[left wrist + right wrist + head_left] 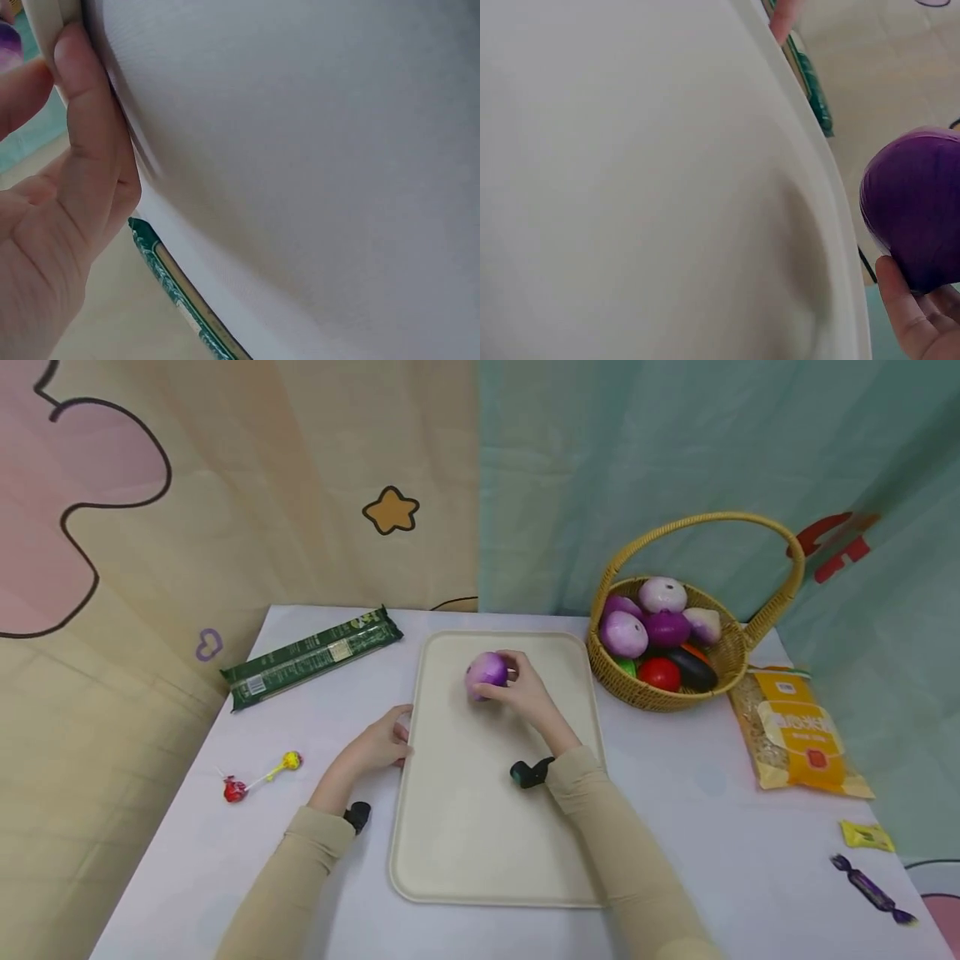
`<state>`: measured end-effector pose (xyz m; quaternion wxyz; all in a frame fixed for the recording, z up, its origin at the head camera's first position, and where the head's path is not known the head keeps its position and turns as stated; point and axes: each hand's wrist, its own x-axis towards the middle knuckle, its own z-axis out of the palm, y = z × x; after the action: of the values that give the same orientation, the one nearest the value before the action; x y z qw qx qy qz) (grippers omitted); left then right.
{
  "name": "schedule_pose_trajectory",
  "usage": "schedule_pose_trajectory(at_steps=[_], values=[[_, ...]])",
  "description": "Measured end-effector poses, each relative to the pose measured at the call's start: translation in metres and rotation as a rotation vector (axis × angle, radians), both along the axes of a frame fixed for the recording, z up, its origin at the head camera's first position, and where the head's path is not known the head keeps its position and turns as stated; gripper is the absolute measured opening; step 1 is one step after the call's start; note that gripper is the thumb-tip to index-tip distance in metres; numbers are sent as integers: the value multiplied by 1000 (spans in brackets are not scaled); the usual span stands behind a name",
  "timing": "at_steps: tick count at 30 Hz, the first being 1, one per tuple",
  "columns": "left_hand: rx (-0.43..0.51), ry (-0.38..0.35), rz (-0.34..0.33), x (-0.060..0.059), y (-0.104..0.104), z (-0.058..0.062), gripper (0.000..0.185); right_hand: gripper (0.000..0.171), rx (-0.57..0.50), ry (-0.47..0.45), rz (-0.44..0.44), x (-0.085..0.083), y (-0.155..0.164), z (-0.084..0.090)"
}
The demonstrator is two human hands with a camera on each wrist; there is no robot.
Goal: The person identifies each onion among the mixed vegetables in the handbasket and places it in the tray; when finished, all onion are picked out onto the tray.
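Observation:
My right hand holds a round purple onion between thumb and fingers, over the far part of a cream tray. In the right wrist view, the onion looks dark purple with fine lines and sits in the fingertips, apart from the tray surface, with a shadow below. My left hand is at the tray's left edge. Seen from the left wrist, the thumb and fingers pinch the tray rim.
A wicker basket of onions, a tomato and an eggplant stands at back right. Beside it lies a yellow food bag; nearer are wrapped candies. A long green packet and lollipops lie on the left.

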<state>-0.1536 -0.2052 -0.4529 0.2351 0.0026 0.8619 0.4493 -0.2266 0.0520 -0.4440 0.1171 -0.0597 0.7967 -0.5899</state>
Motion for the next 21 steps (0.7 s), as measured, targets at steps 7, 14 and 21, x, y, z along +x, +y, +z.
schedule_pose_trajectory(at_steps=[7,14,21], values=[[3,-24,30,2,8,-1,75,85,61,19,-4,-12,-37,-16],[-14,-32,57,2,5,-1,74,82,162,25,13,-20,-46,-25],[-7,-35,51,2,3,-1,74,86,134,-2,15,-20,-42,-20]])
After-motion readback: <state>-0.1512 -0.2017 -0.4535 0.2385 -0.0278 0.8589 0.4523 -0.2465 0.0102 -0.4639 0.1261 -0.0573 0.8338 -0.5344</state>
